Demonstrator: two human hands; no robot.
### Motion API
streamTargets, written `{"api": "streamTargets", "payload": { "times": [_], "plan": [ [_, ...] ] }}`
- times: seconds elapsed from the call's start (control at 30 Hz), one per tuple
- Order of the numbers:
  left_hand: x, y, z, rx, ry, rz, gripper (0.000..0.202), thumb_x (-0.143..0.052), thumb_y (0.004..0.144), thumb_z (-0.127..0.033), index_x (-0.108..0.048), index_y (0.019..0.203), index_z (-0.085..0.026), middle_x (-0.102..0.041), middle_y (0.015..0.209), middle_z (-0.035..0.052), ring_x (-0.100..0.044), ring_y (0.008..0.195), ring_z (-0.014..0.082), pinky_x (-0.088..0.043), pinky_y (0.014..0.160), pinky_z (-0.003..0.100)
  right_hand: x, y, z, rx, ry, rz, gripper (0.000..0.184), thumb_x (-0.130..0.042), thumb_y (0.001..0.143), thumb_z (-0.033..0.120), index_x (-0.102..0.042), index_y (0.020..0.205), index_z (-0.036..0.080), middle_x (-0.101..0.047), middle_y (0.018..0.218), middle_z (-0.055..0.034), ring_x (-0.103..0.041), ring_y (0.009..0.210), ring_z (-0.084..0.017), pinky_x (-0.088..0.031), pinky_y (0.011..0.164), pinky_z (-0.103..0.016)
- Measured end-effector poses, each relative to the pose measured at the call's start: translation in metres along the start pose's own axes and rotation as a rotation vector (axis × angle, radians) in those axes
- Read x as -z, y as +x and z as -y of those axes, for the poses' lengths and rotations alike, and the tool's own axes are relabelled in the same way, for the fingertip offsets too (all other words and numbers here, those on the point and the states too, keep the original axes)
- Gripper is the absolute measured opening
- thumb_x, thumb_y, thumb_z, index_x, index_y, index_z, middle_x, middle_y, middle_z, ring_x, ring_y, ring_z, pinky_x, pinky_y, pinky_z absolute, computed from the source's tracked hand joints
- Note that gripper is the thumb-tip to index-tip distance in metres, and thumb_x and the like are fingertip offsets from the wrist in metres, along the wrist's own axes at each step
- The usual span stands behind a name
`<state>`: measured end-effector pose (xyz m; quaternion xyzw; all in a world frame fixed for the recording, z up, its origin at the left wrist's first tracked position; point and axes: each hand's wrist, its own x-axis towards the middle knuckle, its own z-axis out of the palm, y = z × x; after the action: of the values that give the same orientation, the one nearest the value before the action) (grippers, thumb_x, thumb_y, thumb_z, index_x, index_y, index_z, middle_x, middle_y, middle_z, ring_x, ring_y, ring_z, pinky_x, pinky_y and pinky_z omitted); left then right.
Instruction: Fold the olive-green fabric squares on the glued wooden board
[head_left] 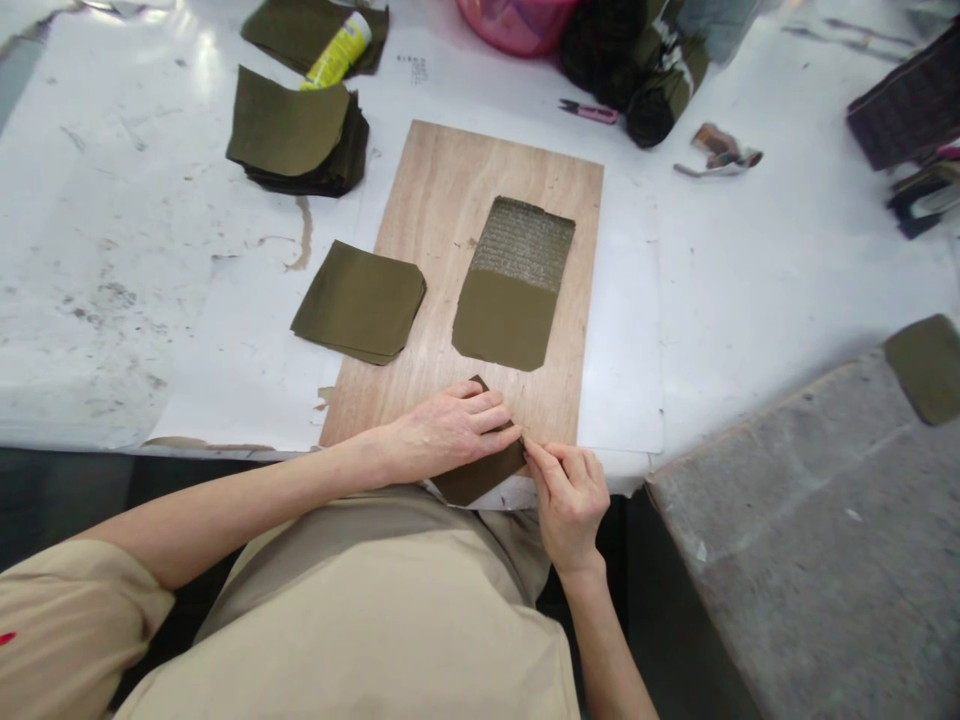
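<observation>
An olive-green fabric piece [480, 474] lies at the front edge of a wooden board [525, 160], partly over the table edge. My left hand [457, 430] rests flat across it, fingers stretched out. At the piece's right corner, my right hand [570, 490] pinches its edge between thumb and fingers. Farther up the board lies a second olive piece [506, 320]; its far half carries whitish, streaky marks. To the left, a small stack of olive pieces [360, 300] with cut corners sits half on the board. My left hand hides part of the held piece.
At the back left are a taller fabric stack [289, 130] and a yellow glue stick [337, 50] on more fabric. Pink thread snips [589, 110], a pink basin [517, 20] and dark bundles [607, 50] are at the back. A grey slab [817, 500] stands at right.
</observation>
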<state>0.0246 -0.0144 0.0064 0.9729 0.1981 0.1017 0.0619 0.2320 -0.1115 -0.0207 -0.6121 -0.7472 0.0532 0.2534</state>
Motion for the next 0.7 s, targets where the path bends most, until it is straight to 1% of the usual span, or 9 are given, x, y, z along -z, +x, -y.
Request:
{"api": "streamTargets", "payload": {
  "times": [0.2, 0.43, 0.7],
  "plan": [
    [-0.001, 0.000, -0.001, -0.025, 0.029, -0.003, 0.022, -0.044, 0.098, -0.014, -0.056, 0.116, -0.018, -0.062, 0.105, 0.0081, -0.058, 0.103, 0.0198, -0.044, 0.087, 0.036, 0.002, 0.000, 0.001, 0.018, -0.046, 0.008, 0.023, -0.060, 0.090, 0.016, -0.071, 0.108, 0.024, -0.064, 0.085, -0.0040, -0.053, 0.079, -0.015, -0.042, 0.075, -0.027],
    [-0.003, 0.000, -0.003, -0.023, 0.058, -0.012, 0.024, -0.046, 0.097, -0.014, -0.055, 0.118, -0.020, -0.062, 0.104, 0.0075, -0.058, 0.100, 0.0191, -0.044, 0.085, 0.034, 0.002, -0.006, -0.001, 0.016, -0.058, 0.009, 0.026, -0.058, 0.090, 0.016, -0.070, 0.111, 0.026, -0.064, 0.088, -0.0043, -0.053, 0.082, -0.015, -0.043, 0.077, -0.028],
    [-0.004, 0.001, -0.004, -0.040, 0.106, -0.001, 0.026, -0.047, 0.096, -0.016, -0.054, 0.121, -0.023, -0.062, 0.101, 0.0072, -0.057, 0.099, 0.0207, -0.044, 0.082, 0.036, 0.005, -0.013, -0.004, 0.027, -0.091, 0.024, 0.032, -0.056, 0.091, 0.014, -0.067, 0.117, 0.028, -0.064, 0.090, -0.0046, -0.052, 0.083, -0.015, -0.043, 0.079, -0.028]
  ]
}}
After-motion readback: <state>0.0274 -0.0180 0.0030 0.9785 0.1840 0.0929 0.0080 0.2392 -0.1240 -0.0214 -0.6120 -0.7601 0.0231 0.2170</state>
